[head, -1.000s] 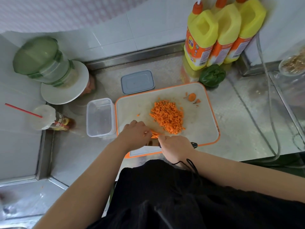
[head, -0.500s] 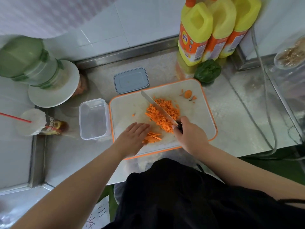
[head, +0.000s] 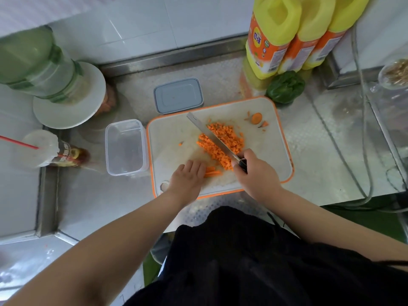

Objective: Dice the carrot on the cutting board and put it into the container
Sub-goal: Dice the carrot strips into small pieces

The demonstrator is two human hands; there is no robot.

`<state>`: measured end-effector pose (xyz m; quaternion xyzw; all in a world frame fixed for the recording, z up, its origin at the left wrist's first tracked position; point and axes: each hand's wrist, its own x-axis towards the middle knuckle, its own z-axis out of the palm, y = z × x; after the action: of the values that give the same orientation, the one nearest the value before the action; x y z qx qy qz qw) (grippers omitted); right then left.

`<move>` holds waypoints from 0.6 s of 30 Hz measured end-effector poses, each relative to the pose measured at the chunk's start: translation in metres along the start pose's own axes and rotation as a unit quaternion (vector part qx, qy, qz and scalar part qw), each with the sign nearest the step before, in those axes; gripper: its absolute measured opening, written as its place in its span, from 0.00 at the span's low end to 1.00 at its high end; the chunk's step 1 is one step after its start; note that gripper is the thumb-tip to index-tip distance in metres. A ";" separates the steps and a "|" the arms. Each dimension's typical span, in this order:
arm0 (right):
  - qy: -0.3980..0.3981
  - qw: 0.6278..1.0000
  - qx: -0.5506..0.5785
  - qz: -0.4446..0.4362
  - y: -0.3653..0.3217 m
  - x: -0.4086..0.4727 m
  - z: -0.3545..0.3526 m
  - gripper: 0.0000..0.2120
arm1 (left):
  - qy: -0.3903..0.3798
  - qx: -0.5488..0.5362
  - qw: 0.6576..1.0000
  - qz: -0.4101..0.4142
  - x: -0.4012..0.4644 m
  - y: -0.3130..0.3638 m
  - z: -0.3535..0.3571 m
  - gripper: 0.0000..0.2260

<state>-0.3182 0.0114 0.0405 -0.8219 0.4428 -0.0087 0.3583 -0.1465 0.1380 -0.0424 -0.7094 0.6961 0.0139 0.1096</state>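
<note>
Orange-labelled yellow bottles (head: 273, 38), writing unreadable

My right hand (head: 256, 173) grips the knife (head: 213, 138) across the carrot dice (head: 223, 142) (left hand (head: 188, 177) on strips (head: 212, 171)).

Orange carrot dice (head: 221, 144), orange-rimmed white cutting board (head: 278, 142), yellow bottles (head: 273, 36), clear container (head: 124, 147)

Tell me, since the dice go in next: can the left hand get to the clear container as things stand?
Probably yes. The left hand rests on carrot sticks near the cutting board's left edge, and the open clear container stands just beside it, nothing between.
</note>
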 end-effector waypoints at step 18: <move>-0.121 0.990 -0.070 0.007 -0.002 -0.005 0.015 0.09 | -0.105 -0.190 0.912 -0.347 0.000 0.036 -0.026 0.16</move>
<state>-0.3152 0.0243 0.0322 -0.8370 0.4011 0.1239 0.3508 -0.1856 0.1334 -0.0222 -0.9083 0.3742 0.1818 0.0429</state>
